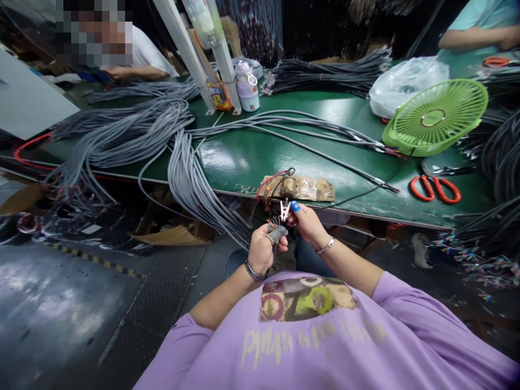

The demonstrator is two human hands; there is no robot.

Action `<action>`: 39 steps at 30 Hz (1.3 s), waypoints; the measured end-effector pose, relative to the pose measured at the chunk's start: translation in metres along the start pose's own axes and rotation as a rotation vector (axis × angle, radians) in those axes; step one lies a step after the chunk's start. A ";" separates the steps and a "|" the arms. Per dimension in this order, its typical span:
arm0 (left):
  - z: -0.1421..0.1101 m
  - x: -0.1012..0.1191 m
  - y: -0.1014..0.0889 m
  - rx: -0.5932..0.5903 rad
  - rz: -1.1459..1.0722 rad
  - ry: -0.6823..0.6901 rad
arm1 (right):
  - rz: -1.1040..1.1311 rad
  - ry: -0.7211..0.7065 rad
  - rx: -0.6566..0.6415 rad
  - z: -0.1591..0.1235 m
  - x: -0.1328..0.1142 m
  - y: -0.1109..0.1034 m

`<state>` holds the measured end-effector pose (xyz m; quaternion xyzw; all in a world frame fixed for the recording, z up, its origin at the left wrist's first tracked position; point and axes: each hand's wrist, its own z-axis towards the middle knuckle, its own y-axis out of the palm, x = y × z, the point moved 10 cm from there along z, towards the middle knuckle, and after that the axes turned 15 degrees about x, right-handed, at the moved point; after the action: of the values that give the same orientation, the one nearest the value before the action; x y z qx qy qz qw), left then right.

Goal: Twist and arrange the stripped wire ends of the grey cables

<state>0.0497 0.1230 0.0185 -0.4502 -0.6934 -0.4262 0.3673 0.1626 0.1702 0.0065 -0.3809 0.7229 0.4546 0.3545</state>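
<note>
My left hand (264, 246) is closed around a cable whose thin coloured wires (275, 221) fan out above the fingers; grey wrapping covers its thumb or a finger. Close on its right, my right hand (307, 223) is closed too, with blue tape around one fingertip. A pale pink clip (285, 210) shows at its fingertips, seemingly pinched there. Just beyond the hands, at the table's front edge, lies a worn wooden block (312, 188) with a small device and red and black leads fixed on it.
Grey cable bundles (134, 130) cover the green table's (227, 157) left side and hang over its edge. To the right are red-handled scissors (434, 188), a green fan (434, 116) and a plastic bag (406, 81). A bottle (247, 86) stands by the post. Two other people sit across.
</note>
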 end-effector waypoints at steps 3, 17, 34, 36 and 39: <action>0.000 -0.001 0.003 0.001 0.014 -0.004 | 0.083 0.136 -0.108 -0.001 0.012 0.013; 0.000 -0.009 0.000 0.032 0.015 -0.048 | 0.302 0.350 -0.126 -0.001 0.031 0.024; -0.006 0.011 -0.013 0.156 -0.112 0.080 | 0.126 0.258 -0.150 -0.005 0.016 0.020; -0.004 0.011 -0.013 0.164 -0.117 0.079 | 0.118 0.200 -0.110 -0.001 0.016 0.016; -0.002 0.009 -0.011 0.154 -0.113 0.070 | 0.120 0.129 -0.099 0.003 0.014 0.014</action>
<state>0.0363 0.1217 0.0241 -0.3656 -0.7352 -0.4071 0.4001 0.1440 0.1741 -0.0012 -0.3823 0.7424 0.4849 0.2601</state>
